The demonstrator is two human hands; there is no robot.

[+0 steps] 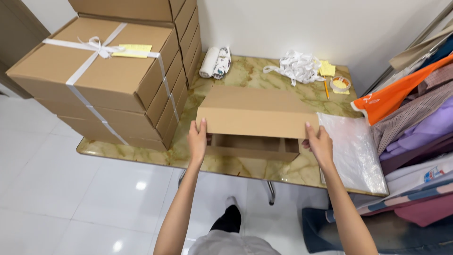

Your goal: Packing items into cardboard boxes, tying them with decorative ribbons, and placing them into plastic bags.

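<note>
At the left, tied cardboard cartons [99, 71] are being kept clear. The flat cardboard box [255, 115], lying mid-table on the marble tabletop [141, 156], is being gripped at both lid ends: the left hand [197, 140] and the right hand [318, 141] are each closed on 1 corner. Equal pressure is being advised, judging by the half-seated lid. The plastic bag [354, 151] is lying right.

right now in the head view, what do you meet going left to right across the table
stack of tied cardboard boxes → rolled cloth → left hand → open cardboard box → right hand → clear plastic bag → hanging clothes
</note>
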